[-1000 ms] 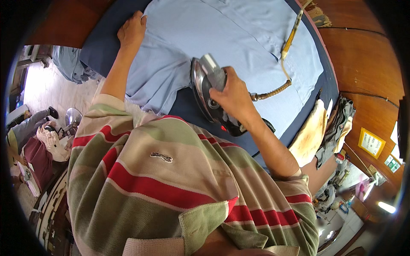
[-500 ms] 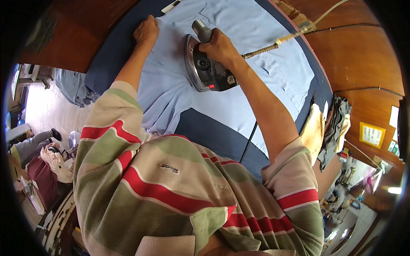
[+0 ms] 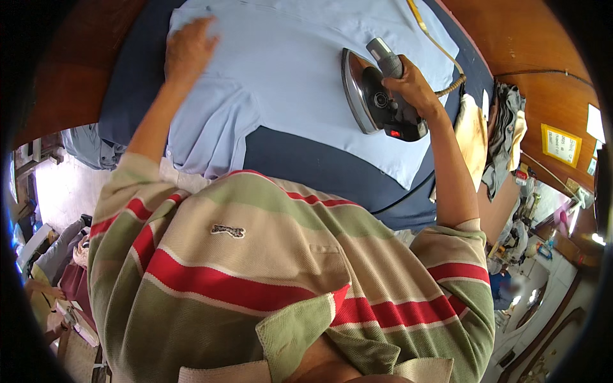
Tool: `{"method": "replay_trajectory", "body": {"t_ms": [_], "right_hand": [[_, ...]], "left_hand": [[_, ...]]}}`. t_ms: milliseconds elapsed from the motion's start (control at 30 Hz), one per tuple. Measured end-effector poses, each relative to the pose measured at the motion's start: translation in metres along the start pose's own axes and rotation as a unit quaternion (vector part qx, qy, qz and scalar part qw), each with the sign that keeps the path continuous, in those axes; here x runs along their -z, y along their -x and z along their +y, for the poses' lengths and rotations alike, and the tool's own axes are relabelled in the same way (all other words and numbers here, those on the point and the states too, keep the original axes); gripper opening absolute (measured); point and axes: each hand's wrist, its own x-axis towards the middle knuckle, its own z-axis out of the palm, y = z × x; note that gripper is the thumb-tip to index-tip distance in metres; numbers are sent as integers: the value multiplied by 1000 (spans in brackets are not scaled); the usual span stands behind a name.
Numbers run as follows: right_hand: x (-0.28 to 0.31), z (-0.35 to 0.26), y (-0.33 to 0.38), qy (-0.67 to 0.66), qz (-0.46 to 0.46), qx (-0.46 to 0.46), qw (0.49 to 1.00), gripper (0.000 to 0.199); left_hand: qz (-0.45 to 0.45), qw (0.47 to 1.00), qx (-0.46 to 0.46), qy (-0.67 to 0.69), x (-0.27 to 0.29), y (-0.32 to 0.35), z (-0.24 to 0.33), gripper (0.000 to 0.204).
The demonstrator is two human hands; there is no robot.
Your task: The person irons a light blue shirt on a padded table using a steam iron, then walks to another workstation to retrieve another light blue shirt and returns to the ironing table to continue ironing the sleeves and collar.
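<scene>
Grey-blue bundle: crumpled cloth point(image 3: 89, 147) hangs beside the table at far left.
Left hand: the person's left hand point(image 3: 190, 51) is at the garment's left edge; it is blurred, so I cannot tell whether it pinches cloth or lies loose.
Chest patch: a small dark patch point(image 3: 228, 231) with a pale outline sits on the wearer's striped top point(image 3: 211, 268); no lettering can be made out.
Light-blue garment: the garment point(image 3: 294, 83) is spread across the dark-blue table cover point(image 3: 306, 159), its near left part gathered in folds.
Iron: the iron point(image 3: 367, 96) is over the garment's right part, red light lit, pointed end away from the wearer; contact is unclear. The step looks like pressing. A further stroke would call for taut cloth, with the left hand clear of the plate.
Right hand: the right hand point(image 3: 415, 86) is wrapped around the iron's grey handle.
Cord: a yellowish cord point(image 3: 421, 22) runs from a coiled sleeve by the right wrist.
Hanging cloths: a cream cloth point(image 3: 471, 137) and a dark grey one point(image 3: 506, 121) hang at the table's right.
Wall notice: a yellow-bordered notice point(image 3: 562, 146) bears writing, too small to read reliably.
White sheet: a pale paper point(image 3: 595, 121), farther right, shows no legible text.
</scene>
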Motion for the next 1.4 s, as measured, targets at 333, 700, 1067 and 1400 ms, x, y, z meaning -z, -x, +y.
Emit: {"method": "replay_trajectory", "body": {"t_ms": [333,700,1067,1400], "right_hand": [[-65,-28,28,52,-83,99,990,51],[-161,-102,-45,-219,71,9,973,48],[-156,-96,-37,-96,76,55,991,35],[-66,-55,-30,-125,-6,-13,992,42]], "left_hand": [[-170,962,-115,181,34,122,75,9],[-111,965,-44,232,33,134,72,12],[-126,949,-23,288,33,131,70,12],[-146,951,-16,271,35,128,72,12]]}}
